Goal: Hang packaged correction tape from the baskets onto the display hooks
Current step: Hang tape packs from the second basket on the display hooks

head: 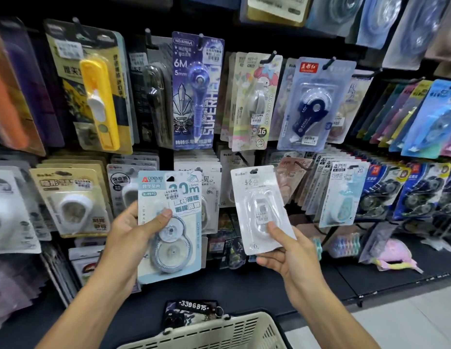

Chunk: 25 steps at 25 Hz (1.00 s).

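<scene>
Your left hand (133,231) holds a pale blue correction tape pack (169,225). Your right hand (289,253) pinches a white correction tape pack (261,207). Both packs stand tall, hang holes up. The display hooks (301,165) sit just above, nearer your right hand.

Basket (219,331) cut off by btm edge, contents unseen. Far-left hanging packs (10,96) blurred, labels unreadable. Price sticker (172,195) print too small to read.
</scene>
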Each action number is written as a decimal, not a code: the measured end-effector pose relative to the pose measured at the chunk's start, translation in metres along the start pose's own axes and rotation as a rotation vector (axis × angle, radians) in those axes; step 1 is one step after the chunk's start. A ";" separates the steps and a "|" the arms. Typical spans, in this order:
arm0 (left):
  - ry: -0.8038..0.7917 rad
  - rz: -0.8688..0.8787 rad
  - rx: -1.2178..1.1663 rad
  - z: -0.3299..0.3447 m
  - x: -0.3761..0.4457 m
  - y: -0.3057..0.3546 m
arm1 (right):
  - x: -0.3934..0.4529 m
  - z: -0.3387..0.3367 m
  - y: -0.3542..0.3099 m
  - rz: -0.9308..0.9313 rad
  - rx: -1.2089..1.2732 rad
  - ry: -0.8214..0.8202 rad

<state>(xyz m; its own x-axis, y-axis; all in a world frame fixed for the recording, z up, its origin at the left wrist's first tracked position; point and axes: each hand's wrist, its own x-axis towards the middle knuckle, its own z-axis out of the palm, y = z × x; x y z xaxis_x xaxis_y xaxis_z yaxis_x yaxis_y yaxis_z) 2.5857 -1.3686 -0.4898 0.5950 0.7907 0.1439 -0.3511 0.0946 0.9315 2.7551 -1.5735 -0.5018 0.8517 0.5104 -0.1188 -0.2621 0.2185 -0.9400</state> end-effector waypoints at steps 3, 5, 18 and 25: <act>-0.025 -0.005 0.004 0.003 0.000 -0.001 | -0.001 0.003 0.000 -0.033 0.031 0.022; -0.030 -0.003 0.005 0.004 0.000 0.000 | -0.004 0.002 -0.001 -0.051 -0.001 0.023; -0.020 -0.014 0.014 0.009 0.000 0.000 | 0.000 -0.001 0.000 -0.108 -0.055 0.106; -0.015 -0.020 0.029 0.009 -0.002 0.000 | -0.001 0.006 -0.003 -0.141 -0.039 0.118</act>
<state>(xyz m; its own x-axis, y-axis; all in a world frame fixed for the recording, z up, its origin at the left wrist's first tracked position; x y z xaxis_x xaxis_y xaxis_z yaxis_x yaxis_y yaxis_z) 2.5915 -1.3756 -0.4869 0.6123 0.7799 0.1299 -0.3182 0.0927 0.9435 2.7525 -1.5701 -0.4968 0.9267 0.3753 -0.0194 -0.1204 0.2476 -0.9613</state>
